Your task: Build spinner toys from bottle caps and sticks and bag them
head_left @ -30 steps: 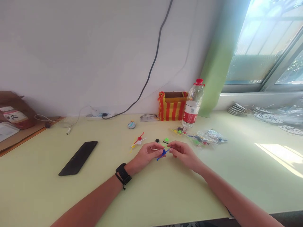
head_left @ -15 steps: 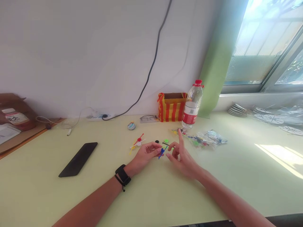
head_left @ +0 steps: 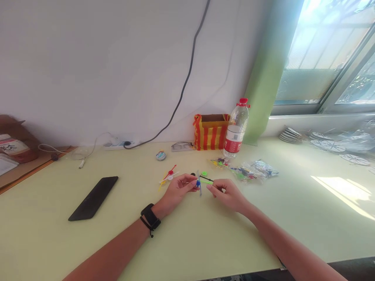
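Note:
My left hand (head_left: 177, 192), closed in a pinch, holds a small blue plastic spinner (head_left: 198, 182) by its round hub. The spinner's arrow-shaped arms look blurred. My right hand (head_left: 230, 194) is just to the right of it, fingers curled and thumb towards the spinner; I see nothing in it. Beyond the fingers lie a black arrow (head_left: 206, 178) and a green arrow (head_left: 206, 182), their right ends close to my right hand in view. A green round piece (head_left: 204, 173) and a black round piece (head_left: 193, 174) lie behind. Left of them lies a red arrow spinner (head_left: 170, 172) with white and yellow ones.
A black flat slab (head_left: 94, 198) lies at the left. Along the wall are a striped box (head_left: 210, 132), a plastic bottle (head_left: 234, 132), glasses (head_left: 182, 146) and a small round tin (head_left: 161, 155). Plastic bags of parts (head_left: 255, 170) lie at the right.
My right index finger was raised and has curled down towards the thumb. The blue spinner has turned in my left hand, from a slanted to a more upright, blurred position. The view shifted slightly.

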The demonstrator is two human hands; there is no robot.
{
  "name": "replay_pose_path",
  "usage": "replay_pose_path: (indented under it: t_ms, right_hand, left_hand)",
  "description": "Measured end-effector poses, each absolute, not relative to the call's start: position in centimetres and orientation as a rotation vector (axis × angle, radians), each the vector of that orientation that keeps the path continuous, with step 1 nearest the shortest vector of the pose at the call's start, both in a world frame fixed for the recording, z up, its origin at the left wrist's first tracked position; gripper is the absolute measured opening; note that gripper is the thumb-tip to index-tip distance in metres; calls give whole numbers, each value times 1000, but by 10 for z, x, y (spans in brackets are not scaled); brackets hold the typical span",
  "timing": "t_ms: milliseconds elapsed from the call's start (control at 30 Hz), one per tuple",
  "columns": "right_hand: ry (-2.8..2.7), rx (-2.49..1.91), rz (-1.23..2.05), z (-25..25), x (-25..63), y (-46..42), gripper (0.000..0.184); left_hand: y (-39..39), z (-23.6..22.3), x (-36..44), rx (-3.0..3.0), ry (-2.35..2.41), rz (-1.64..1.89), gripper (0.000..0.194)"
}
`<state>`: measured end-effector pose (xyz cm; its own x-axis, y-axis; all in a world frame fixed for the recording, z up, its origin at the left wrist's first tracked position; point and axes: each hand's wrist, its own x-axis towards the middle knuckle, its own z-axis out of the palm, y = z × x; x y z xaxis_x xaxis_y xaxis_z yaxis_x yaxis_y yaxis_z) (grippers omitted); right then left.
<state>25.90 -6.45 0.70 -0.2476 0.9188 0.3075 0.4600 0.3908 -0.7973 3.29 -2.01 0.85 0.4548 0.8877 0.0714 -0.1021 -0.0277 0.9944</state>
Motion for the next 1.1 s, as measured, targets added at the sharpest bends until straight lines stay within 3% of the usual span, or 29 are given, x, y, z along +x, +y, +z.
replay_pose_path:
  t_ms: [167, 300, 667, 867, 1100]
  right_hand:
    - [-1873, -1319, 396, -2, 272, -54, 32]
    - [-1907, -1345, 397, -6, 281, -49, 13]
    - [-2090, -1412, 399, -5, 285, -49, 25]
    - [-2135, -1405, 405, -8, 286, -48, 16]
    - [-2092, -1383, 460, -6, 286, -49, 11]
  left_hand:
    - [-16, 5, 34, 1268, 801, 1005, 31]
    - [-13, 2, 34, 1173, 814, 1047, 32]
    - [-9, -3, 35, 1087, 828, 1121, 35]
    - [-6, 3, 35, 964, 863, 1208, 48]
    - [-8, -2, 34, 1352, 1151, 1176, 31]
